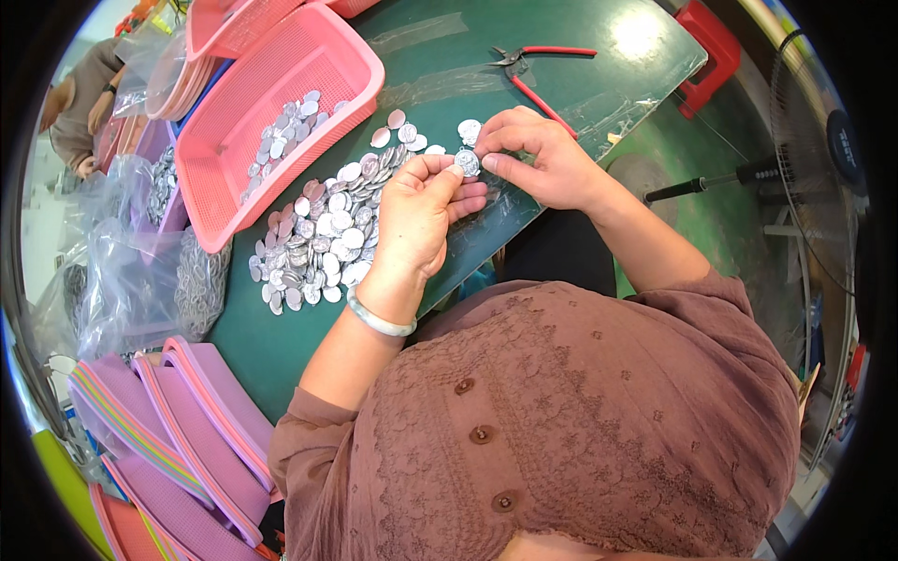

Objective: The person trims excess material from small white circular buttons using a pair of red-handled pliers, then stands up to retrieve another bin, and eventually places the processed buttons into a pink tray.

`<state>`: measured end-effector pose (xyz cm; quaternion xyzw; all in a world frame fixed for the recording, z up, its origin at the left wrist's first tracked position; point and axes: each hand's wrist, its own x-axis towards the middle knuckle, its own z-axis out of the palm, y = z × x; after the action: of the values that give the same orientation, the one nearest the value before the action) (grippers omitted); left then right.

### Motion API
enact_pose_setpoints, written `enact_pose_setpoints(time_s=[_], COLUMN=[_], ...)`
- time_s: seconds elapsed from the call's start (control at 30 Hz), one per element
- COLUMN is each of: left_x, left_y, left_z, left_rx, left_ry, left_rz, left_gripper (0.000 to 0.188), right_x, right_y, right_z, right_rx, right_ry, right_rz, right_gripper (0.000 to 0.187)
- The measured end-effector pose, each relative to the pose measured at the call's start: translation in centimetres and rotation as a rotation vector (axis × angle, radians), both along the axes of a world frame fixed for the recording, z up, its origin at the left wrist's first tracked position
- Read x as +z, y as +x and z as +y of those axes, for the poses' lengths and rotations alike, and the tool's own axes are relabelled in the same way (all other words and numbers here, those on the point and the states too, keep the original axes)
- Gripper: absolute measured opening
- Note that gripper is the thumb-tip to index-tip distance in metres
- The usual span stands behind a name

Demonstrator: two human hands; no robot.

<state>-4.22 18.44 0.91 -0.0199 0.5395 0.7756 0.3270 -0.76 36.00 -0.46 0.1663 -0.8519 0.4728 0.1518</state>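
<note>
Between the thumb and fingers of my left hand (423,201) is a round silver medallion (466,164) with a raised pattern, held over the table's near edge. My right hand (543,154) is closed in a pinch at the medallion's upper right edge; whatever its fingertips hold is too small to make out. Under and beyond my left hand spreads a pile of silver discs (327,229), some patterned and some plain. A few loose discs (408,132) lie apart from the pile. Another patterned piece (470,130) rests just beyond my fingertips.
A pink basket (210,182) with more discs stands at the left. Red-handled pliers (543,84) lie on the green table (561,19). Clear bags (122,271) with metal chain and purple baskets (196,421) are further left. Another person (84,103) sits beyond; a fan (823,150) stands right.
</note>
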Motion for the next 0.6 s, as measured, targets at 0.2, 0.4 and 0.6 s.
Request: enact_pose_setpoints(time_s=[0.2, 0.4, 0.6], left_x=[0.0, 0.7, 1.9], left_y=[-0.2, -0.2, -0.4], left_z=[0.3, -1.5, -4.5], left_rx=[-0.024, -0.016, 0.086], left_ry=[-0.038, -0.156, -0.197], left_rz=[0.021, 0.166, 0.312], left_gripper=[0.014, 0.019, 0.017], right_x=[-0.4, -1.1, -1.4], right_y=[-0.4, -1.2, -1.0], right_z=[0.1, 1.4, 1.7], right_rx=[-0.084, -0.428, -0.466], right_ry=[-0.034, 0.48, 0.482], right_rz=[-0.078, -0.001, -0.009], right_gripper=[0.004, 0.005, 0.004])
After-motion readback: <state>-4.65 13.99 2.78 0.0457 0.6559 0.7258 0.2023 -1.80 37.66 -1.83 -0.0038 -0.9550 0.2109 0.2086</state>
